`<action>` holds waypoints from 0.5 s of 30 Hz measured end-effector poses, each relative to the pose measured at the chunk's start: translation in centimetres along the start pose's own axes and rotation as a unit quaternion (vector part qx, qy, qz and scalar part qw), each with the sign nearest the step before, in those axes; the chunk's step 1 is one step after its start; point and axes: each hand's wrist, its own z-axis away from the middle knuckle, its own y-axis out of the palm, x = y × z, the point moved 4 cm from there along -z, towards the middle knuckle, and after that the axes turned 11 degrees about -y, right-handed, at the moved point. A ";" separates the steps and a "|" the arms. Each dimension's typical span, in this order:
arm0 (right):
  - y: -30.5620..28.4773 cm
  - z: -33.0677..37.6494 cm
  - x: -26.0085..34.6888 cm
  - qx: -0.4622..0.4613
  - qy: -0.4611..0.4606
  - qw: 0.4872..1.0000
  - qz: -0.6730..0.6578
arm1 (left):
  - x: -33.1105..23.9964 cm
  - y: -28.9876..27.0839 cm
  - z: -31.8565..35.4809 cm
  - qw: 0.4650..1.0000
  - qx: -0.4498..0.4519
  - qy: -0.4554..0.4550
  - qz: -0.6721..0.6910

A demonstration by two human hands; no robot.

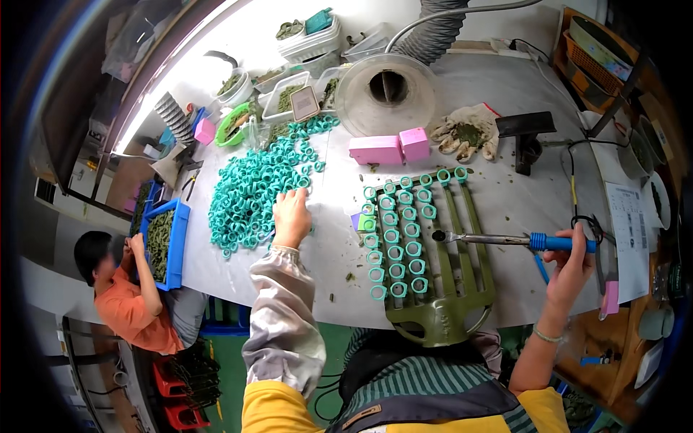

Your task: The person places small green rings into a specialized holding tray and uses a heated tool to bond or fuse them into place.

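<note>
My left hand (291,220) reaches to the right edge of a heap of small teal rings (249,191). Its fingers are drawn together and bent down among the rings; what they pinch, if anything, is hidden. In my right hand (569,270) is a soldering iron (498,239) with a blue handle, its metal shaft pointing left. The dark tip is over an olive-green pronged rack (442,317). Teal rings line the rack's left prongs in rows, with a few more at the far ends of the right prongs.
Behind the rack stand pink blocks (379,149), a stained glove (468,133), a black stand (525,141) and a clear funnel hood (390,90) on a grey hose. Tubs of green pieces (285,101) line the back. At left, another person (137,303) sits by a blue crate (173,245).
</note>
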 end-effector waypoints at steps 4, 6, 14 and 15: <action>0.0 0.1 0.1 0.006 0.004 1.000 0.002 | 1.9 0.9 1.0 0.994 0.039 0.051 0.091; -0.1 0.0 0.1 0.002 -0.001 1.000 0.008 | 1.5 0.6 1.1 0.981 0.010 0.022 0.191; -0.5 0.1 0.6 0.001 0.002 1.000 0.002 | -4.1 -2.6 2.3 0.816 0.171 -0.079 0.546; -0.5 0.1 0.7 0.003 0.001 1.000 0.003 | -6.3 -4.0 3.1 0.842 0.175 -0.028 0.509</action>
